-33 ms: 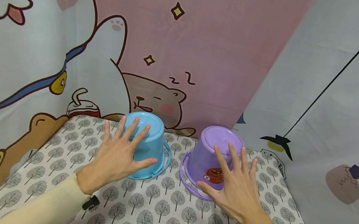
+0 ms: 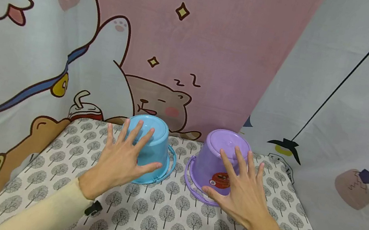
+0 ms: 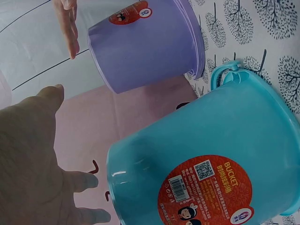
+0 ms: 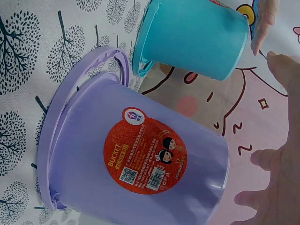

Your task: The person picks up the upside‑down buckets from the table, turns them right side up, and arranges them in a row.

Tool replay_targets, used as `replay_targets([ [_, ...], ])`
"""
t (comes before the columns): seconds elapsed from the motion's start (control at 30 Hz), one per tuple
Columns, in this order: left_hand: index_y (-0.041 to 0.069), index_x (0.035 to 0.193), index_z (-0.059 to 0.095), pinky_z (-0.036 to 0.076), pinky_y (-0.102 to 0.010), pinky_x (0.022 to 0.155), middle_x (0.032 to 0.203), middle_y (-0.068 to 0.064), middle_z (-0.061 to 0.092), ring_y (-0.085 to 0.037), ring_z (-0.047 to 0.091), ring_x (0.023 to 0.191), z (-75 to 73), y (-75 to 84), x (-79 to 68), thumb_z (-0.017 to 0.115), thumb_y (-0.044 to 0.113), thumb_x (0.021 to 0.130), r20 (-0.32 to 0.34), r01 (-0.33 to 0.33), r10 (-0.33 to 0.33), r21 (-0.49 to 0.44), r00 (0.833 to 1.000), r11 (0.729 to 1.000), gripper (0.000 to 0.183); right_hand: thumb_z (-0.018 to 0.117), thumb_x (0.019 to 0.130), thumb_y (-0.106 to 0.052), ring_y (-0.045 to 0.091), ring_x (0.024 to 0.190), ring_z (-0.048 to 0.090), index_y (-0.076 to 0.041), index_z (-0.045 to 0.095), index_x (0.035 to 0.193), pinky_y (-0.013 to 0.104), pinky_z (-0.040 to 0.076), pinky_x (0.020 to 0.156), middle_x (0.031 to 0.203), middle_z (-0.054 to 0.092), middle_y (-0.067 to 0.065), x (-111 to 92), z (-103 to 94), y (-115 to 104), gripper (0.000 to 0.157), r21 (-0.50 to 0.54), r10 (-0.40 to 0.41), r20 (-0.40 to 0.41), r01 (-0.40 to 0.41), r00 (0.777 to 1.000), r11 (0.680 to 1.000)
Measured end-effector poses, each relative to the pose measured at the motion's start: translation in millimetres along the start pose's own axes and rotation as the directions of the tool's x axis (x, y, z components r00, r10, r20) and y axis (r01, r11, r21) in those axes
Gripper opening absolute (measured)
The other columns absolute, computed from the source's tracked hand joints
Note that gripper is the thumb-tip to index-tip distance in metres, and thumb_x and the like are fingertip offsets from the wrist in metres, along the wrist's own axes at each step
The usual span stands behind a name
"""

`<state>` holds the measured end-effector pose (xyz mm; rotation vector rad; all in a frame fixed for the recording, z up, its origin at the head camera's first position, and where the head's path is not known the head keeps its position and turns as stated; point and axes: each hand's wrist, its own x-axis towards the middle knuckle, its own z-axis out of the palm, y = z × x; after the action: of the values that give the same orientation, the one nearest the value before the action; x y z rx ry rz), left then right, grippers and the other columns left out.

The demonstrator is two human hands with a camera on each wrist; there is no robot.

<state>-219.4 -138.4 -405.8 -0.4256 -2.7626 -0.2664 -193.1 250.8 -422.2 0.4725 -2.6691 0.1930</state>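
Note:
Two plastic buckets stand upside down on the table, bases up and handles lying round their rims. The blue bucket (image 2: 154, 154) is on the left, the purple bucket (image 2: 208, 168) on the right. My left hand (image 2: 119, 161), fingers spread, hovers before the blue bucket; the left wrist view shows a gap between the hand (image 3: 33, 164) and the bucket (image 3: 187, 140). My right hand (image 2: 243, 192) is spread likewise by the purple bucket. In the right wrist view its fingers (image 4: 267, 159) stay apart from the bucket (image 4: 201, 154). Both hands hold nothing.
A cloth printed with grey trees (image 2: 166, 213) covers the table. Behind it hangs a pink and white curtain (image 2: 223, 56) with cartoon animals. A grey-white curtain (image 2: 355, 99) closes off the right side. Each wrist wears a dark strap (image 2: 93, 208).

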Motion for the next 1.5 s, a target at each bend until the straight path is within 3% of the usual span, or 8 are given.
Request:
replay_targets([
  [0.3,0.031,0.185,0.034,0.002,-0.093,0.139,0.195,-0.016,0.024,-0.055,0.010,0.181,0.6,-2.2,1.5,0.062,0.092,0.099,-0.011,-0.002,0.002,0.000,1.000,1.000,0.110,0.079,0.090,-0.086,0.068,0.174,0.026,-0.032,0.031,0.186,0.096,0.020,0.134,0.191,0.031,0.025,1,2.5,3,0.120,0.008,-0.017,-0.035,0.018,0.999,1.000],
  [0.7,0.029,0.185,0.035,0.007,-0.093,0.139,0.194,-0.020,0.027,-0.057,0.016,0.180,4.5,-12.1,0.6,0.063,0.091,0.100,-0.041,0.029,-0.030,-0.009,0.999,1.000,0.109,0.079,0.092,-0.082,0.065,0.168,0.039,-0.025,0.045,0.181,0.093,0.027,0.135,0.184,0.043,0.027,1,10.5,2,0.111,0.026,-0.097,-0.136,0.102,0.986,0.994],
  [1.03,0.028,0.187,0.028,0.007,-0.093,0.140,0.194,-0.020,0.026,-0.056,0.019,0.180,9.7,-36.3,-5.0,0.069,0.088,0.099,-0.061,0.061,-0.064,-0.060,0.996,0.996,0.115,0.087,0.094,-0.069,0.059,0.167,0.045,-0.020,0.051,0.178,0.085,0.039,0.135,0.179,0.052,0.022,4,23.4,-13,0.104,0.096,-0.217,-0.190,0.239,0.957,0.966],
  [1.27,0.022,0.189,0.016,0.005,-0.093,0.139,0.195,-0.020,0.025,-0.056,0.021,0.180,11.7,-56.3,-9.0,0.072,0.083,0.100,-0.055,0.084,-0.091,-0.114,0.994,0.990,0.122,0.084,0.098,-0.067,0.052,0.168,0.047,-0.022,0.051,0.177,0.075,0.041,0.139,0.180,0.053,0.020,8,34.5,-24,0.097,0.099,-0.297,-0.170,0.316,0.940,0.943],
  [1.5,0.024,0.190,0.010,0.006,-0.095,0.137,0.193,-0.024,0.028,-0.056,0.024,0.179,17.2,-72.3,-14.1,0.072,0.082,0.102,-0.031,0.104,-0.112,-0.202,0.993,0.974,0.122,0.078,0.103,-0.067,0.050,0.164,0.053,-0.019,0.051,0.177,0.071,0.044,0.139,0.178,0.055,0.019,16,47.3,-34,0.092,0.091,-0.362,-0.125,0.374,0.924,0.923],
])
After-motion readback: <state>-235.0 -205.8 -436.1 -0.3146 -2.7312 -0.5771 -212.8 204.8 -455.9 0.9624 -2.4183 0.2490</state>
